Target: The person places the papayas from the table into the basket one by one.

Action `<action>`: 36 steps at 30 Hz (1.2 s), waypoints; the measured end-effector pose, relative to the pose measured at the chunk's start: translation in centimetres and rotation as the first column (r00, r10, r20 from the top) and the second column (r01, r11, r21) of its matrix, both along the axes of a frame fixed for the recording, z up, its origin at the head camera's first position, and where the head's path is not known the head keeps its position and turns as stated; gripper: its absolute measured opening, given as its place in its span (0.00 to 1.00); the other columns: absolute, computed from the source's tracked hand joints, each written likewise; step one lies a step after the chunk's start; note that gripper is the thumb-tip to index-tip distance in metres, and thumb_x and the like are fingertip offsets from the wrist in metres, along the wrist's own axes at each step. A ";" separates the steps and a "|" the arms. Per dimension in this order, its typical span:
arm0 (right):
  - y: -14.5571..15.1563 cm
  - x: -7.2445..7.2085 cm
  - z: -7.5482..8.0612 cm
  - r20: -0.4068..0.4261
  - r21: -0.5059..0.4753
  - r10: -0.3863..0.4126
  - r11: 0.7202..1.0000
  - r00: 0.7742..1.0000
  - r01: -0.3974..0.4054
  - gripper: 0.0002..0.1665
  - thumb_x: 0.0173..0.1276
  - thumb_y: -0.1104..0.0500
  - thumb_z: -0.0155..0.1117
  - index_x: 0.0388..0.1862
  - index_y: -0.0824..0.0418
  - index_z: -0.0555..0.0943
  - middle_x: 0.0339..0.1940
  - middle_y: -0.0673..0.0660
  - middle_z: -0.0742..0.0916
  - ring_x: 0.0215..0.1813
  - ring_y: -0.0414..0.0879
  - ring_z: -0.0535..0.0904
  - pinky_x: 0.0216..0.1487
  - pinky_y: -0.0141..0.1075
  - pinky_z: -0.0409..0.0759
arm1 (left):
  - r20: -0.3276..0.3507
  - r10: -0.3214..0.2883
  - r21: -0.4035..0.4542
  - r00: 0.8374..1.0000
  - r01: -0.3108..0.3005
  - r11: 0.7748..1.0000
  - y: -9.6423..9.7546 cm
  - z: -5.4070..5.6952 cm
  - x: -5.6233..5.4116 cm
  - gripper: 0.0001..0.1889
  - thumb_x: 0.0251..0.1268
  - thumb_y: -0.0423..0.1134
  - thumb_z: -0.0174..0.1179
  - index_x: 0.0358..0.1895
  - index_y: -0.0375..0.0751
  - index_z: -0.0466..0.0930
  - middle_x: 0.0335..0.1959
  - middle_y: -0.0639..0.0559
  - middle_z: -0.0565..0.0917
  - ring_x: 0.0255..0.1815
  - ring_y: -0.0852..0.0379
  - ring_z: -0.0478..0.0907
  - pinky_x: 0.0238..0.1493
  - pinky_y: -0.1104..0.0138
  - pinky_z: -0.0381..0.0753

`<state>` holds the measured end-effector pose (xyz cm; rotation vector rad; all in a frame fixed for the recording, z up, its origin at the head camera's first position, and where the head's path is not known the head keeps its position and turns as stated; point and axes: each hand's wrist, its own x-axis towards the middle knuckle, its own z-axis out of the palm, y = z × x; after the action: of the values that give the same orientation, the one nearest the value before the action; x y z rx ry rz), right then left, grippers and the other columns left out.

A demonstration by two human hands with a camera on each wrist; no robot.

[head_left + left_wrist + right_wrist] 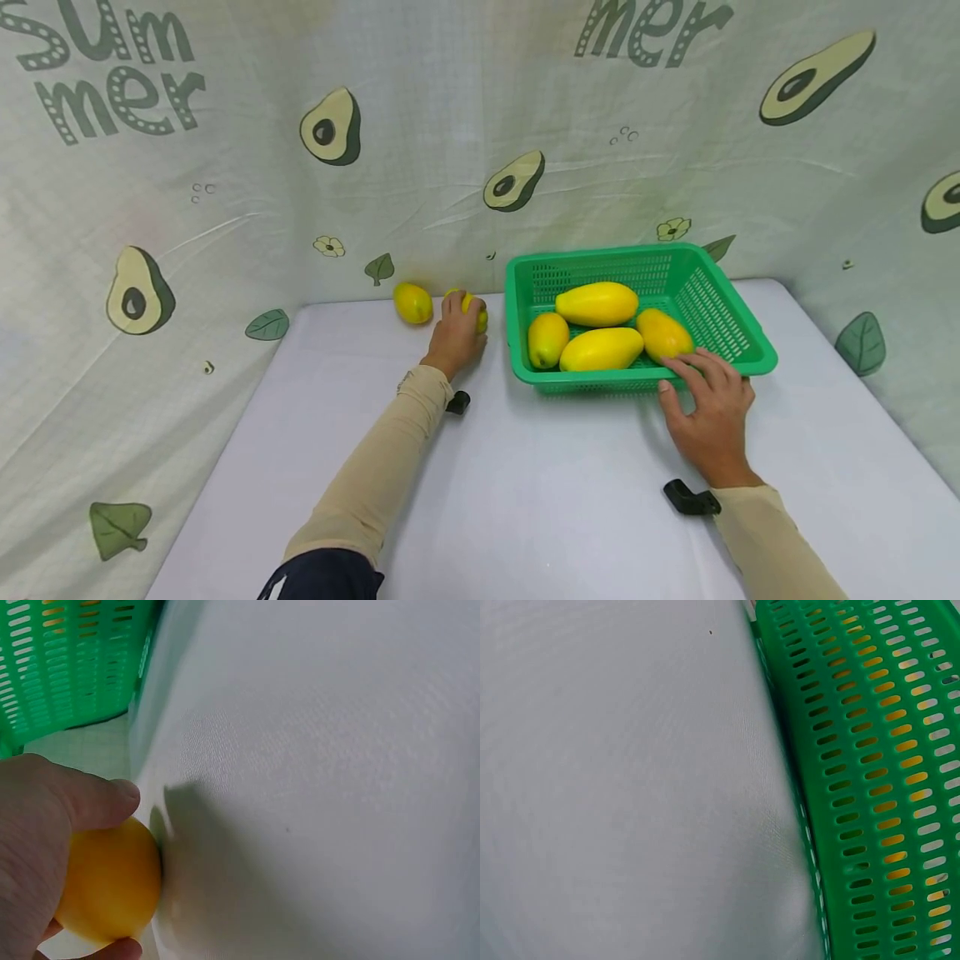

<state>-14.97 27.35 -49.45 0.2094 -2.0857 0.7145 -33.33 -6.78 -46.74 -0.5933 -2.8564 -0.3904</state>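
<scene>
At the back of the table my left hand (459, 337) grips a small yellow lemon (112, 881), with thumb and fingers around its sides. Another lemon (412, 302) lies just to the left of that hand, by the backdrop. My right hand (712, 412) holds the front rim of the green basket (577, 377) near its right corner. Its fingers are hooked over the rim beside a yellow fruit (664, 335), and the thumb is outside the front wall. The right wrist view has only the basket's slotted side and the table, with the hand out of frame.
Inside the basket lie two long yellow fruits, one behind (597, 304) and one in front (602, 349), plus a shorter one (548, 340) at the left. A printed cloth backdrop (420, 183) rises behind the white table (525, 483).
</scene>
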 end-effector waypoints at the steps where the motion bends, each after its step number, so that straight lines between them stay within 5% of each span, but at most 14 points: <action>1: 0.0 0.0 0.0 0.000 0.000 0.000 1.000 1.000 0.000 0.24 0.69 0.46 0.55 0.50 0.62 0.85 0.52 0.64 0.83 0.66 0.65 0.68 0.56 0.69 0.52 | -0.003 0.000 0.005 1.000 0.000 1.000 0.0 -0.1 0.0 0.26 0.63 0.39 0.70 0.61 0.44 0.69 0.71 0.36 0.58 0.72 0.40 0.55 0.51 0.52 0.82; 9: 0.0 0.0 -0.1 -0.001 0.004 -0.004 1.000 1.000 0.004 0.25 0.70 0.45 0.55 0.50 0.62 0.85 0.52 0.64 0.83 0.67 0.65 0.68 0.56 0.69 0.52 | -0.046 0.001 0.025 0.999 0.001 1.000 -0.1 -0.5 -0.3 0.23 0.65 0.36 0.68 0.59 0.46 0.69 0.70 0.36 0.60 0.71 0.40 0.57 0.50 0.52 0.82; 22: -0.2 0.2 0.0 -0.013 0.003 -0.004 1.000 1.000 0.004 0.26 0.71 0.44 0.54 0.49 0.62 0.86 0.51 0.65 0.83 0.65 0.66 0.69 0.54 0.70 0.53 | -0.015 0.000 0.034 1.000 0.000 0.999 -0.4 0.0 -0.4 0.28 0.66 0.37 0.66 0.68 0.47 0.70 0.69 0.37 0.61 0.70 0.40 0.59 0.55 0.53 0.79; 29: -0.3 0.3 0.0 -0.010 0.003 -0.003 1.000 1.000 0.003 0.26 0.71 0.44 0.54 0.50 0.62 0.85 0.51 0.65 0.82 0.65 0.66 0.69 0.54 0.70 0.53 | -0.005 -0.024 0.141 1.000 0.024 0.990 -0.6 0.5 -0.5 0.31 0.67 0.42 0.65 0.72 0.47 0.68 0.71 0.39 0.61 0.71 0.41 0.59 0.66 0.53 0.71; 36: -0.3 0.2 0.3 -0.012 0.001 0.004 1.000 1.000 -0.004 0.24 0.70 0.46 0.55 0.50 0.63 0.85 0.51 0.65 0.83 0.65 0.67 0.68 0.54 0.70 0.53 | -0.094 -0.065 0.269 0.993 0.088 0.959 -0.9 1.9 -0.4 0.30 0.63 0.41 0.68 0.69 0.43 0.72 0.69 0.36 0.65 0.67 0.38 0.66 0.66 0.51 0.70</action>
<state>-14.74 27.07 -49.14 0.2181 -2.0748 0.7137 -33.75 -7.65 -44.87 -0.6502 -2.6403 -0.7393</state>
